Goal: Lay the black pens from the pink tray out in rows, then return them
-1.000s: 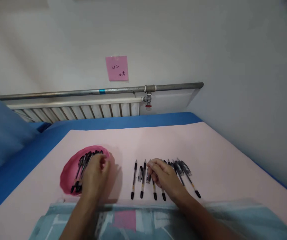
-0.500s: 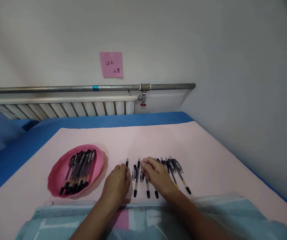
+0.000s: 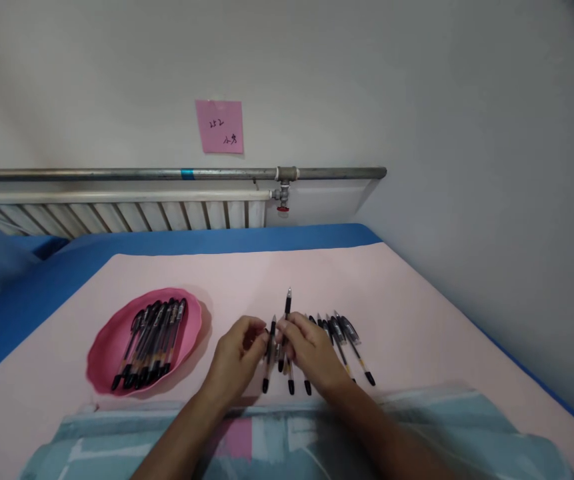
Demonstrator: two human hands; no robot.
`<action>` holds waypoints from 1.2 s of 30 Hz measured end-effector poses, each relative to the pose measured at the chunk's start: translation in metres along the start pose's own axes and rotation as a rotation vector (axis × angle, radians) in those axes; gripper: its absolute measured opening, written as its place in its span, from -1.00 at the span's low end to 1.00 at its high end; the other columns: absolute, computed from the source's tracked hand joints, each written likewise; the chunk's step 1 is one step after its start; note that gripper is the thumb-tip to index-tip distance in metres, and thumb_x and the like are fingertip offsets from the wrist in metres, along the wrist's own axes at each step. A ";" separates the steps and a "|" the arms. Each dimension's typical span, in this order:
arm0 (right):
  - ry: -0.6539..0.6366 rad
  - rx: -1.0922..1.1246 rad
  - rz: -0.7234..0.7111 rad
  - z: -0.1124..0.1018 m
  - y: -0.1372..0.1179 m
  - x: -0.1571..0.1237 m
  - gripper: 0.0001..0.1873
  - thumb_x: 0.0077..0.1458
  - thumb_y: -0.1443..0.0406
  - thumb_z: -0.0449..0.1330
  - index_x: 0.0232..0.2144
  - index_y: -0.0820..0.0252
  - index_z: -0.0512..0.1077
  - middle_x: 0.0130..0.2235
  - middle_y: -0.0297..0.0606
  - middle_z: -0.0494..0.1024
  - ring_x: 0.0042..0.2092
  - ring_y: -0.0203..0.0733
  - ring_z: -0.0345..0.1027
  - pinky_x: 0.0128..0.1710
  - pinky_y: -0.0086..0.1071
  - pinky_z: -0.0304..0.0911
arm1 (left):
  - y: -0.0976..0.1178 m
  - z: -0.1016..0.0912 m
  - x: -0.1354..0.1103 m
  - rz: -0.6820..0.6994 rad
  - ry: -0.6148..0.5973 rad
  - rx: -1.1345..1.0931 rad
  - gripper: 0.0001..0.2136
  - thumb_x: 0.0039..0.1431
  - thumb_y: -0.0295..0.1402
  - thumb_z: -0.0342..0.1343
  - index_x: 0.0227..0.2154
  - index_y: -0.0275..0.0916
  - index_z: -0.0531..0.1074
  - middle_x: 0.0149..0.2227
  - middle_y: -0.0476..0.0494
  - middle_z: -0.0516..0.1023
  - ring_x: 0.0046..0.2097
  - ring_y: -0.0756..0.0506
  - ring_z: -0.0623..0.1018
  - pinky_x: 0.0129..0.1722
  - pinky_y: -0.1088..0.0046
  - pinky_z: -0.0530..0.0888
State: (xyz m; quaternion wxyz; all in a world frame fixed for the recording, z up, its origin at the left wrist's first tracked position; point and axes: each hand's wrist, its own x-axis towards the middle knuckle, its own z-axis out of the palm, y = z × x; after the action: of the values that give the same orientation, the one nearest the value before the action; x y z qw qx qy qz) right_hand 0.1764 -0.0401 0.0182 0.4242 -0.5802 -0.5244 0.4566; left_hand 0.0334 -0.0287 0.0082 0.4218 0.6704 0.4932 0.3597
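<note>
My right hand [image 3: 314, 353] pinches a black pen [image 3: 287, 308] and holds it tilted up, tip away from me, above a row of black pens [image 3: 343, 333] lying on the pink sheet [image 3: 417, 313]. My left hand [image 3: 234, 360] is right beside it, fingers curled and pinched together at the pen's lower part. What the left fingers hold is too small to make out. One more pen [image 3: 269, 353] lies between the two hands. At the left, a pink dish [image 3: 104, 340] holds several black pens [image 3: 151, 340] side by side.
A blue mattress [image 3: 217, 240] shows around the pink sheet. Behind it run a radiator [image 3: 117, 215] and a metal pipe [image 3: 167, 175] along the wall, with a pink sticky note [image 3: 219, 127] above. A patterned teal cloth [image 3: 291, 440] covers the near edge. A blue pillow lies far left.
My left hand left the pink dish and came right to the pen row, meeting my right hand. A pen has been lifted off the sheet and now points up between the hands.
</note>
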 end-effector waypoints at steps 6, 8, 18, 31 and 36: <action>0.028 0.046 0.013 -0.006 -0.003 0.001 -0.72 0.10 0.17 0.01 -0.58 0.16 0.23 -0.67 -0.48 0.22 -0.61 -0.39 0.10 -0.58 -0.50 0.06 | -0.014 0.001 0.015 -0.018 0.000 0.303 -0.87 0.01 -0.41 0.03 -0.33 -0.20 0.40 -0.31 -0.15 0.45 -0.25 -0.13 0.42 -0.24 0.39 0.28; 0.017 0.044 0.005 -0.005 -0.004 0.001 -0.72 0.10 0.16 0.01 -0.58 0.16 0.23 -0.67 -0.47 0.23 -0.61 -0.40 0.10 -0.59 -0.50 0.06 | -0.013 0.001 0.015 -0.062 -0.024 0.356 -0.88 0.00 -0.44 0.00 -0.37 -0.20 0.39 -0.34 -0.16 0.46 -0.27 -0.15 0.42 -0.27 0.37 0.26; -0.042 -0.048 -0.040 0.000 0.003 0.000 -0.72 0.08 0.17 0.02 -0.59 0.16 0.23 -0.60 -0.44 0.32 -0.58 -0.40 0.14 -0.56 -0.51 0.09 | -0.011 -0.008 0.010 -0.337 0.027 0.166 -0.81 -0.27 -0.53 0.14 -0.70 -0.19 0.22 -0.63 -0.03 0.32 -0.38 -0.15 0.43 -0.32 0.36 0.23; -0.378 -0.208 -0.136 0.023 0.009 -0.022 -0.74 0.15 0.23 -0.03 -0.54 0.17 0.23 -0.59 -0.42 0.35 -0.50 -0.37 0.26 -0.47 -0.52 0.08 | -0.004 -0.040 0.009 -0.469 0.157 -0.939 -0.91 0.11 -0.45 0.05 -0.33 -0.33 0.42 -0.47 -0.09 0.50 -0.42 0.03 0.52 -0.35 0.49 0.48; -0.364 -0.228 -0.134 0.021 0.010 -0.021 -0.73 0.16 0.23 -0.03 -0.56 0.17 0.22 -0.59 -0.41 0.35 -0.51 -0.38 0.25 -0.48 -0.52 0.06 | -0.001 -0.041 0.010 -0.509 0.187 -1.078 -0.89 0.14 -0.49 0.03 -0.34 -0.37 0.46 -0.51 -0.09 0.51 -0.44 0.02 0.54 -0.38 0.49 0.50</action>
State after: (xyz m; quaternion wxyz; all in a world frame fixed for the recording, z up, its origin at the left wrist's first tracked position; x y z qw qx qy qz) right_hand 0.1576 -0.0614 0.0060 0.2835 -0.4964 -0.6779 0.4623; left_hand -0.0015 -0.0106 0.0237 0.7299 0.1883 0.4214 0.5042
